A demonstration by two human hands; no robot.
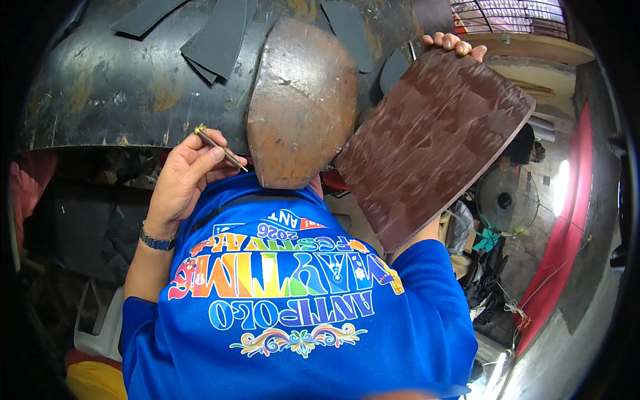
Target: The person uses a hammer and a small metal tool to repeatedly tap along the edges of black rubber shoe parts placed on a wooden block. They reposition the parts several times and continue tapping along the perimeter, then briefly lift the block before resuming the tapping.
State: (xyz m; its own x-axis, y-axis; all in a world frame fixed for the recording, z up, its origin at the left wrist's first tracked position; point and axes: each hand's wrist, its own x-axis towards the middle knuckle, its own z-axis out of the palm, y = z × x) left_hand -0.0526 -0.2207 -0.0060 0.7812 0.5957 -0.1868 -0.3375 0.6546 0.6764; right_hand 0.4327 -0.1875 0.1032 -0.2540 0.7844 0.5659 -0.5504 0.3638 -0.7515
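My left hand (187, 167) pinches a slim metal tool (221, 148) with a thin pointed tip and a yellowish end, just left of a worn wooden board (303, 100). The tip points down to the right, toward my blue shirt. My right hand (456, 45) grips the far edge of a dark brown slab with a streaky face (433, 143). This slab is tilted up at the right, and its near corner is by my right sleeve. Only the fingers of the right hand show over the edge; the slab hides the rest.
The wooden board rests on a dark, scuffed work surface (87, 107), its near end against my shirt. Flat dark grey cut pieces (220, 37) lie toward the back. To the right stand a fan (505, 200) and assorted clutter. A white plastic chair (97, 320) is at the lower left.
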